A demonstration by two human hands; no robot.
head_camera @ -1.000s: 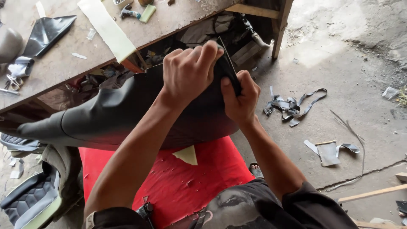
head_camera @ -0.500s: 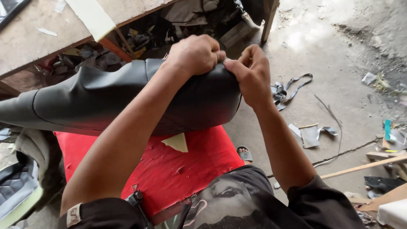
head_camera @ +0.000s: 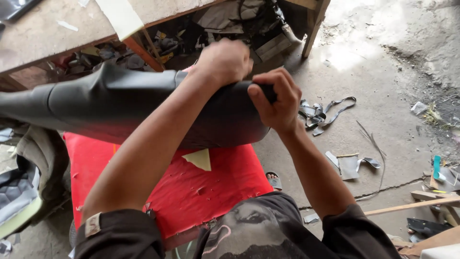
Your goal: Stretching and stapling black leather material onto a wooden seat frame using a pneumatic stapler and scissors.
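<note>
Both hands clenched shut on black seat cover [head_camera: 120,103]: left hand [head_camera: 225,62] atop, right hand [head_camera: 275,100] gripping end. Best pulled evenly, kept taut over red cushion [head_camera: 191,192].

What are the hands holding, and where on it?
Both hands grip a long black seat at its rounded end: the left hand on top, the right hand pinching the cover at the tip.
</note>
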